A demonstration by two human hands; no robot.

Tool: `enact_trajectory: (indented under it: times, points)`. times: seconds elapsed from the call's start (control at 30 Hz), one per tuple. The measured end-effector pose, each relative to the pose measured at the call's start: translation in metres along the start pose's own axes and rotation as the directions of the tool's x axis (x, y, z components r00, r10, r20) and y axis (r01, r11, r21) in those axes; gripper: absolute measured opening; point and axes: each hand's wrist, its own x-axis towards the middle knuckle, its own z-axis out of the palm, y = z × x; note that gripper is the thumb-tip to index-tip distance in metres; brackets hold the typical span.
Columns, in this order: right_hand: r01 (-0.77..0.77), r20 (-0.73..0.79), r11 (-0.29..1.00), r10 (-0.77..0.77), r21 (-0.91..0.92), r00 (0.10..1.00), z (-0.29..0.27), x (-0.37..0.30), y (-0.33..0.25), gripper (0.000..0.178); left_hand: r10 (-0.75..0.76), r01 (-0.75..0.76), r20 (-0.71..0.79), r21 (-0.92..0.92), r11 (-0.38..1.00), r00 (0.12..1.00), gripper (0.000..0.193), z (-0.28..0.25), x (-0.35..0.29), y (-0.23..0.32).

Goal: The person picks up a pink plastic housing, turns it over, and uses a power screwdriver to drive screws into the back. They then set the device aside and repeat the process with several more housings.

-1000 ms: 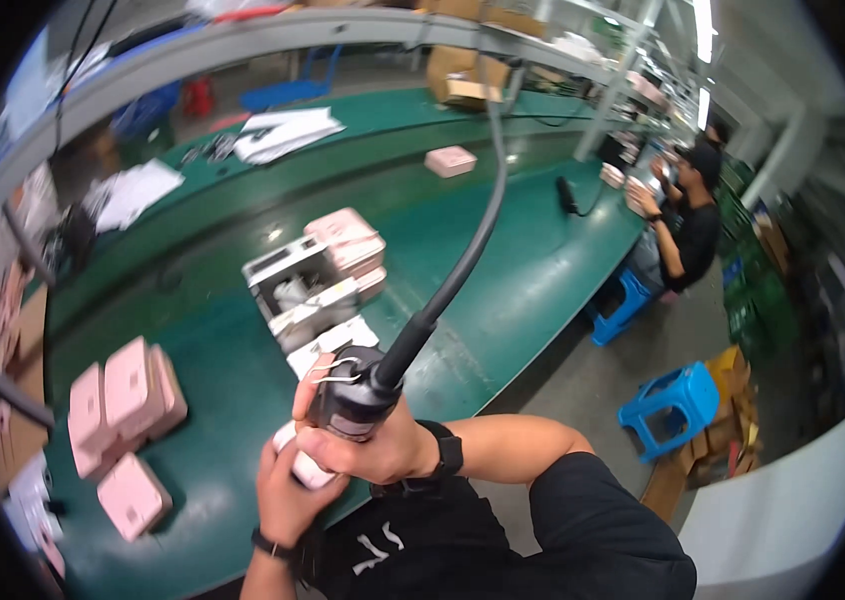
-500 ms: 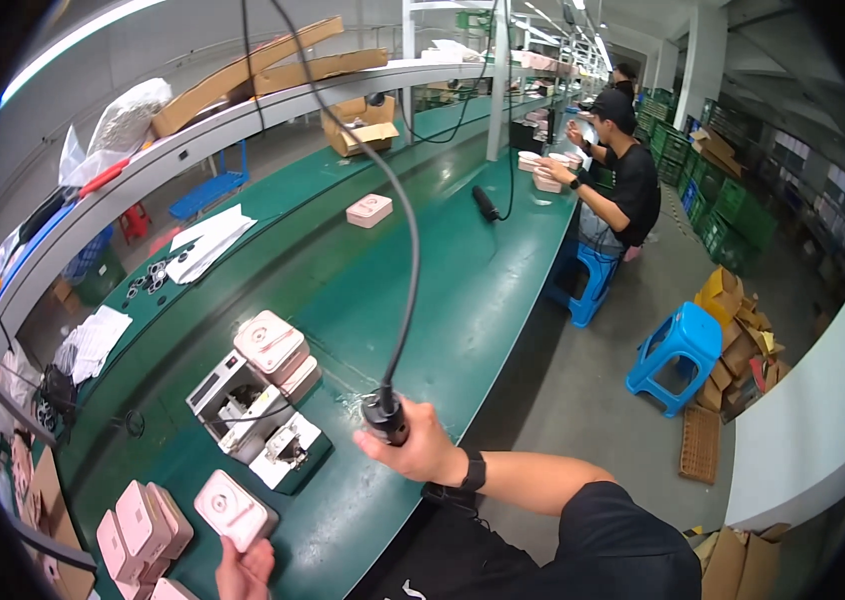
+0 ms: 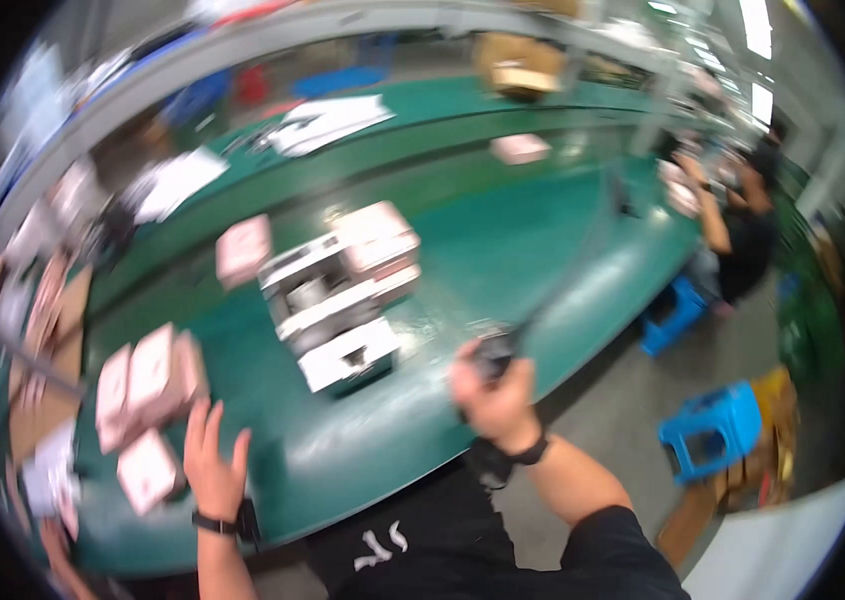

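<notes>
"Pink box (image 3: 243, 250) past the grey-and-white fixture (image 3: 315, 292), toward the far edge of the tabletop (image 3: 503, 230): was it there half a second ago?"

"No, that spot had no box. The left hand (image 3: 218, 475) was gripping one nearer the front edge; probably the same one, since released."

"And that hand now?"

"Fingers spread wide, nothing in them. It's just beside the pink stack (image 3: 153, 380) near the left edge; blur hides whether they touch."

"So that side of the work is free. The right hand?"

"Fingers curled around a black tool (image 3: 494, 357), above the tabletop near the front edge. It had the tool in the earlier views too. Its cord (image 3: 583, 270) is only a dark smear."

"What are the boxes like?"

"Shallow, round-cornered, smooth and pale, moulded plastic by the look of them. Besides the stack, a loose box (image 3: 149, 472) lies toward the near left corner, and more boxes (image 3: 380, 238) sit piled against the fixture."

"And the fixture?"

"Angular, with an open middle that looks metallic. A white-topped block (image 3: 348, 355) sits on its front-edge side. The tabletop itself is glossy green, catching pale glare."
</notes>
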Motion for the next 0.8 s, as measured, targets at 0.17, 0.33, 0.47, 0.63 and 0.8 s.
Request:
enact_trajectory:
  times: [0.17, 0.33, 0.47, 0.63, 0.8]
  points:
    - [-0.103, -0.084, 0.952, 0.132, 0.287, 0.988, 0.006, 0.008, 0.001, 0.014, -0.282, 0.35, -0.212, 0.443, 0.826, 0.936, 0.064, -0.036, -0.063, -0.076]
    - [-0.148, -0.04, 0.944, 0.167, 0.296, 0.985, 0.01, 0.015, 0.001, 0.017, -0.321, 0.376, -0.196, 0.502, 0.779, 0.927, 0.073, -0.045, -0.106, -0.105]
    - [-0.13, -0.022, 0.948, 0.142, 0.29, 0.99, 0.014, 0.015, -0.006, 0.018, -0.174, 0.188, -0.072, 0.389, 0.902, 0.982, 0.071, -0.044, -0.105, -0.066]
    - [-0.086, 0.034, 0.96, 0.08, 0.268, 0.996, 0.033, 0.037, -0.034, 0.019, 0.1, -0.131, 0.169, 0.187, 0.974, 0.981, 0.061, -0.025, -0.086, -0.007]
    - [-0.011, 0.134, 0.81, -0.084, 0.586, 0.987, 0.07, 0.058, -0.068, 0.016, 0.351, -0.361, 0.229, -0.001, 0.933, 0.908, 0.059, 0.015, -0.068, 0.034]
